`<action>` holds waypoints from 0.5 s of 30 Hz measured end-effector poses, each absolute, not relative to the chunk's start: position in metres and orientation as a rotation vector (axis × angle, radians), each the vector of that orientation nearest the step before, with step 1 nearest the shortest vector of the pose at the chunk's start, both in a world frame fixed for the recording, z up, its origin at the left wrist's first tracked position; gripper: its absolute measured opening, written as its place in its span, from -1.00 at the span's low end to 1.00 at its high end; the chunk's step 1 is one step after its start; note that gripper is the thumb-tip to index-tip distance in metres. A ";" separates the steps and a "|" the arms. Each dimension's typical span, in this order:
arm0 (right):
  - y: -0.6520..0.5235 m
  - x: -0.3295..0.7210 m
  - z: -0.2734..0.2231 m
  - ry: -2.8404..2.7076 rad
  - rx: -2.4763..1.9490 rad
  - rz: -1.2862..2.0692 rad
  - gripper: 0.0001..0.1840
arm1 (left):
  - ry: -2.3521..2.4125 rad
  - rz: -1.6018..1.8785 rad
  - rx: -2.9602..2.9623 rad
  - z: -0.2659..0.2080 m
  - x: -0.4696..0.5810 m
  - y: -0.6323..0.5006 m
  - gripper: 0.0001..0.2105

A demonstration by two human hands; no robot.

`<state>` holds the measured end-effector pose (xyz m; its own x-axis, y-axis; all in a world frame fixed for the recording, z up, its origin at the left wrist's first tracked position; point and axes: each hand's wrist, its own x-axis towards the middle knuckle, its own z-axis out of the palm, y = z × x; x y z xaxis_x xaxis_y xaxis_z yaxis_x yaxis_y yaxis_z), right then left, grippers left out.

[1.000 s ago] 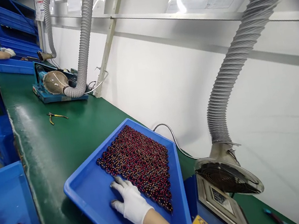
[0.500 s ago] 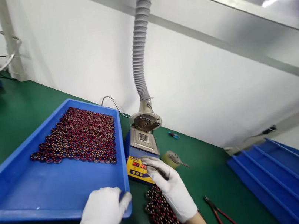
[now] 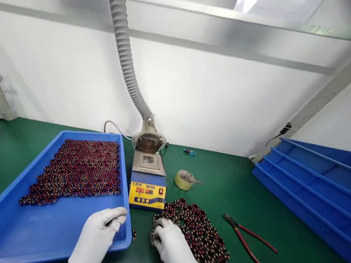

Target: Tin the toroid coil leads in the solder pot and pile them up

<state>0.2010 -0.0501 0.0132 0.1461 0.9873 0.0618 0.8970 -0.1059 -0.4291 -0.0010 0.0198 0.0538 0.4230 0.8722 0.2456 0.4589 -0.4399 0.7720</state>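
Observation:
My left hand (image 3: 96,240), in a white glove, is over the front right corner of the blue tray (image 3: 65,252). Its fingers are curled together; anything between them is hidden. Many small round black parts with red and copper-coloured windings (image 3: 79,172) lie packed in rows at the tray's back. A loose heap of the same parts (image 3: 208,241) lies on the green bench. My right hand (image 3: 172,244), also gloved, reaches down at the heap's left side with bent fingers closed among the parts; what they grip is hidden. One single part (image 3: 133,234) sits beside the tray corner.
Behind the heap stands a blue and yellow heated pot unit with a red display (image 3: 147,193), under a grey extraction hose (image 3: 125,51). A yellowish tin (image 3: 183,180) with a thin stick is beside it. Red-handled cutters (image 3: 244,240) and blue ribbed trays (image 3: 319,189) lie right.
My right hand has moved down from in front of the yellow panel to the heap. My left hand has come off the tray's corner rim, its fingers now curled. The view has shifted right.

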 end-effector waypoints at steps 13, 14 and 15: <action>-0.012 0.209 0.124 -1.055 -0.794 0.698 -0.62 | 0.701 1.748 2.541 0.123 0.077 0.015 -0.42; -0.013 0.207 0.122 -1.060 -0.800 0.708 -0.67 | 0.696 1.791 2.590 0.121 0.079 0.019 -0.45; -0.013 0.206 0.121 -1.067 -0.811 0.723 -0.70 | 0.683 1.789 2.590 0.119 0.081 0.022 -0.48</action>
<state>0.2065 -0.0133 0.1212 0.3183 0.8293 0.4593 -0.1189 0.5156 -0.8485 0.0812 0.0216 0.1192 0.2941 0.2961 0.9088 0.3844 -0.9072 0.1711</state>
